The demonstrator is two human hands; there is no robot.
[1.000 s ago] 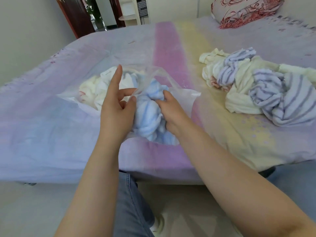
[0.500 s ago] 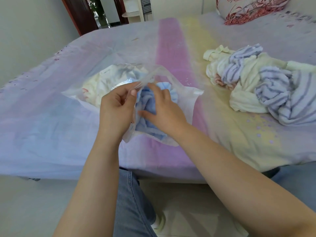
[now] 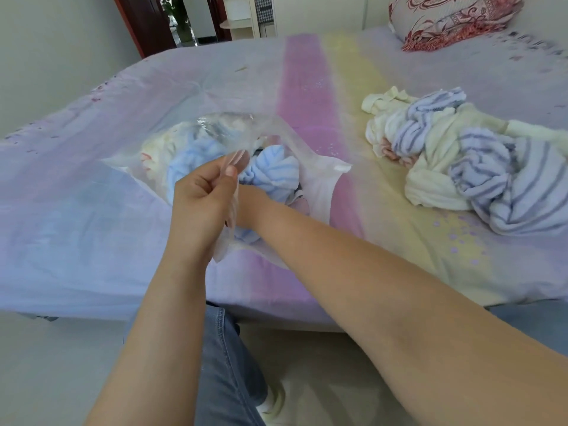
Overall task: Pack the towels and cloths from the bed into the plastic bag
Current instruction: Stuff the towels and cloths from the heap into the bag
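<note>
Whereas a second ago the right hand [image 3: 246, 207] gripped the blue towel [image 3: 270, 173] outside, it is now inside the plastic bag [image 3: 319, 179], fingers hidden; left hand [image 3: 203, 192] pinches the rim. Remaining towels [image 3: 461, 155] wait at right on the bed [image 3: 76, 186].

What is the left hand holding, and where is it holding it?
The left hand pinches the clear plastic bag by the near edge of its opening, lifting it.

One plastic bag [image 3: 319, 179] under my hands. Inside it: one light-blue towel [image 3: 270, 170], at least one cream cloth [image 3: 159, 146]; exact count unclear. Right of bag: one pile [image 3: 461, 161], two blue-striped towels visible, about two cream ones. One pillow [image 3: 451, 20] beyond.
</note>
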